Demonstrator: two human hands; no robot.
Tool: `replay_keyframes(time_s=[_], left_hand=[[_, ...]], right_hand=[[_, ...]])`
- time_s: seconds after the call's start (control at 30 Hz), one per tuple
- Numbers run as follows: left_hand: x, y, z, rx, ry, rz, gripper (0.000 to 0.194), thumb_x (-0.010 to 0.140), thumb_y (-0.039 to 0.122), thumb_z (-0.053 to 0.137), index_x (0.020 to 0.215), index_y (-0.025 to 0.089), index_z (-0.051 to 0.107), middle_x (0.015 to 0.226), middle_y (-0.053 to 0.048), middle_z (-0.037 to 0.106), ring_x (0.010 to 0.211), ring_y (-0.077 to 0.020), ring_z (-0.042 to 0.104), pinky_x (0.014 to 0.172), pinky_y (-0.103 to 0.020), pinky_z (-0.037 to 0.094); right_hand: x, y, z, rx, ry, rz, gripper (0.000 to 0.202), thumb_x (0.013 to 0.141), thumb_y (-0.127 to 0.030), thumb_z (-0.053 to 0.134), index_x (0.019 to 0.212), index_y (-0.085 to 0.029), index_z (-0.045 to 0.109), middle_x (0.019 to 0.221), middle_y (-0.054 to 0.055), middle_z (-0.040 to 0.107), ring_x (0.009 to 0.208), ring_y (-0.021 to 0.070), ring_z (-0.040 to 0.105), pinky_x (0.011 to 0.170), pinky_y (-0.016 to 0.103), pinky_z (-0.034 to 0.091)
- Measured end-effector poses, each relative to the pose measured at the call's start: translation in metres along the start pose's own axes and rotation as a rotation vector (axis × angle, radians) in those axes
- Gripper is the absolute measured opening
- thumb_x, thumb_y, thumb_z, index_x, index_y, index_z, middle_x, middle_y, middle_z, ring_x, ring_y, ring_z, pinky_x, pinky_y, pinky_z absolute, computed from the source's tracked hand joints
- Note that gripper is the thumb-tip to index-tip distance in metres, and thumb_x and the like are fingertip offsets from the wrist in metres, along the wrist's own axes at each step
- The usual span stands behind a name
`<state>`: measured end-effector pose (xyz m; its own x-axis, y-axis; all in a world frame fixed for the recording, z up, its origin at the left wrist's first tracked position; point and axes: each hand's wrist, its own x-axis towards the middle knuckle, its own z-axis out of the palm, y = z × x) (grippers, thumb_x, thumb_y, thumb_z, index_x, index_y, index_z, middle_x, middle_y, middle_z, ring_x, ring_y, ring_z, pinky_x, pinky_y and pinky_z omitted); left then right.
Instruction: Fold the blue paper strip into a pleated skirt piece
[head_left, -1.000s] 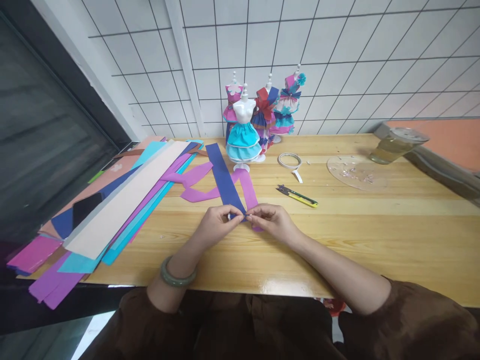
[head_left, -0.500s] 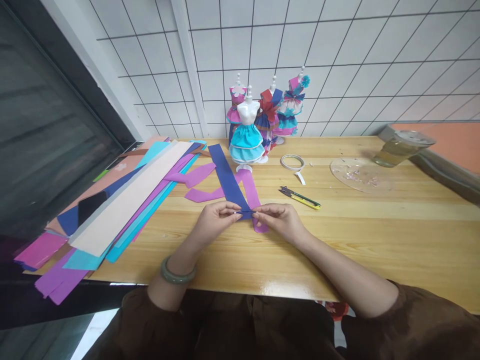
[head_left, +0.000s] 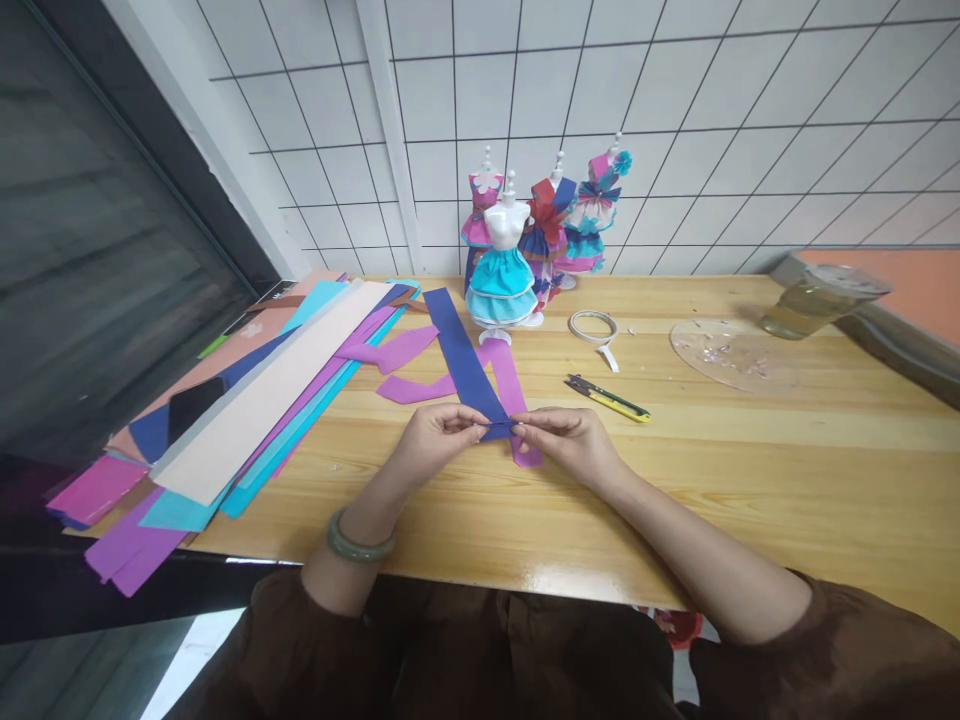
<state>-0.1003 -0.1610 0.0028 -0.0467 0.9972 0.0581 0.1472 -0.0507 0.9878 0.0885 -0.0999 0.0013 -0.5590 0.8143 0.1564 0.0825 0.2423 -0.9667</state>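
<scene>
A long dark-blue strip (head_left: 461,350), paper or fabric, runs from the back of the table towards me. My left hand (head_left: 439,438) pinches the left side of its near end, where a narrow fold shows. Thumb and fingers of my right hand (head_left: 566,440) are closed on the right side of that same end. Under and beside the blue strip lies a purple strip (head_left: 508,380), its tip poking out below my right fingers. Two more purple pieces (head_left: 409,350) rest to the left.
A layered pile of coloured strips (head_left: 277,390) with a dark phone (head_left: 196,402) covers the left side. Small dressed mannequins (head_left: 501,285) stand at the back. Rightward are a tape roll (head_left: 592,327), thread snips (head_left: 609,397), a clear plate (head_left: 720,355) and a cup (head_left: 814,305).
The whole view has shifted slightly, so things appear a little further right. Both hands keep their pinch on the blue strip's near end, with barely any movement.
</scene>
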Motion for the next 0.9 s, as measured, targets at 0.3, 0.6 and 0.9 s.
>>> replay_keyframes(time_s=[0.3,0.6,0.9], left_hand=[[0.0003,-0.0003,-0.0032,-0.029,0.023,-0.007,0.024,0.067,0.029,0.064,0.084,0.013,0.066,0.074,-0.005,0.066,0.067,-0.0132,0.059,0.064,-0.026,0.047],[0.0001,0.0017,-0.0041,-0.040,0.022,-0.014,0.023,0.066,0.027,0.063,0.084,0.013,0.067,0.075,-0.006,0.067,0.069,-0.0139,0.059,0.067,-0.027,0.047],[0.0001,0.0050,-0.0048,-0.050,0.017,-0.018,0.021,0.067,0.025,0.061,0.084,0.013,0.067,0.072,-0.004,0.065,0.069,-0.0132,0.058,0.067,-0.026,0.046]], right_hand=[[0.0016,0.0036,-0.0015,0.125,-0.008,0.040,0.030,0.067,-0.033,0.067,0.091,-0.016,0.068,0.070,0.005,0.070,0.061,0.0158,0.063,0.061,0.031,0.052],[0.0019,0.0050,-0.0037,0.125,-0.010,0.069,0.027,0.066,-0.034,0.068,0.086,-0.016,0.070,0.067,0.005,0.069,0.060,0.0163,0.064,0.061,0.031,0.052],[0.0004,0.0018,-0.0070,0.108,-0.056,0.025,0.027,0.070,-0.034,0.064,0.090,-0.017,0.069,0.073,0.006,0.070,0.067,0.0170,0.064,0.067,0.033,0.052]])
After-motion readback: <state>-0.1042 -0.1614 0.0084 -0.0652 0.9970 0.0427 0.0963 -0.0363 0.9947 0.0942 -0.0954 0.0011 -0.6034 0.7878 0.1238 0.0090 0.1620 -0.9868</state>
